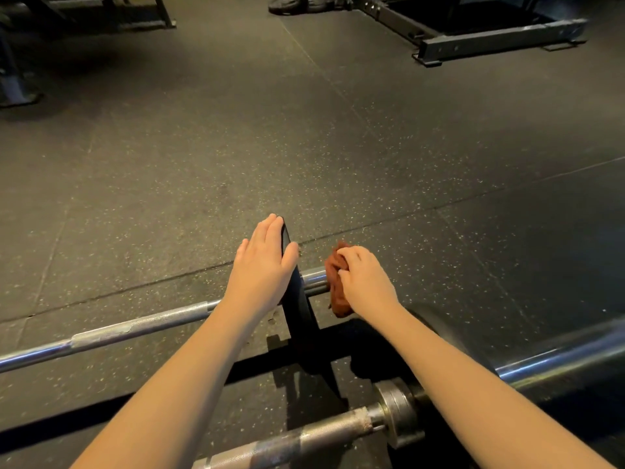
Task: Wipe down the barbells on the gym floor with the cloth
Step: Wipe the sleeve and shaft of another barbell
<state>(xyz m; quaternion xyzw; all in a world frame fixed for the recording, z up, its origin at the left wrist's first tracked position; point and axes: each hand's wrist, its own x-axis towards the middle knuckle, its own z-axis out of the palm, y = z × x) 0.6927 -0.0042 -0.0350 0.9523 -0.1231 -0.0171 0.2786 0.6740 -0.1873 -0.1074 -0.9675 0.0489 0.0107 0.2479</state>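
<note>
- The near barbell (321, 434) lies on the floor at the bottom of the view. Its worn, knurled shaft runs up to a thick metal collar (399, 414), and a shiny sleeve (558, 360) goes on to the right edge.
- Both bare forearms reach forward over this bar.
- Just beyond it lies the far barbell (135, 328), its grey shaft slanting from the left edge up to a thin black plate (297, 299) that stands on edge on the bar.
- The left hand (263, 262) rests on the left face of the plate near its top. Its fingers are straight and close together, and the thumb lies across the plate's rim.
- To the right of the plate a short piece of the far bar's bright sleeve shows, between the plate and the cloth.
- The right hand (365, 282) grips a bunched red-brown cloth (336, 292), fingers curled over it. The cloth is pressed onto the sleeve and hangs a little below it.
- The hands are near each other, with the plate between them.
- The floor (338, 147) is dark speckled rubber matting with seams crossing it.
- Far off, at top right, stands the base of a dark steel rack (500, 38). Another dark frame (135, 15) stands at top left.
</note>
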